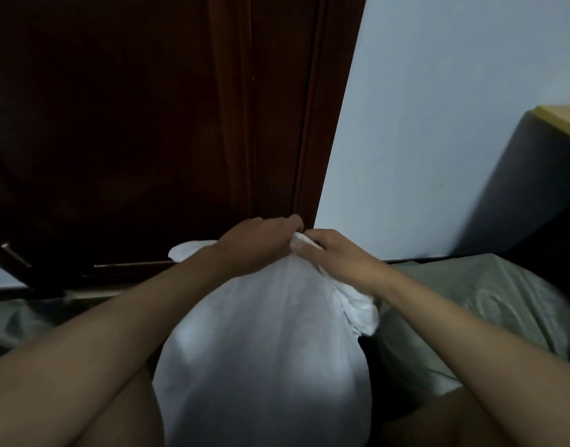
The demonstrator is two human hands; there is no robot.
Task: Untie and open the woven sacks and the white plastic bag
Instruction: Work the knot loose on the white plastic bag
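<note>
A full white plastic bag (264, 356) stands upright between my knees in the lower middle of the head view. Its top is bunched into a twisted knot, with loose flaps hanging out to the left and right. My left hand (257, 243) grips the knot from the left with its fingers closed over it. My right hand (338, 256) pinches the same knot from the right, fingertips touching the left hand. A greenish-grey woven sack (490, 314) lies to the right of the bag. Another sack (16, 321) shows blurred at the left edge.
A dark brown wooden door (148, 124) fills the upper left, right behind the bag. A pale wall (438, 124) rises on the right. A dark piece of furniture with a yellow top (564, 119) stands at the far right.
</note>
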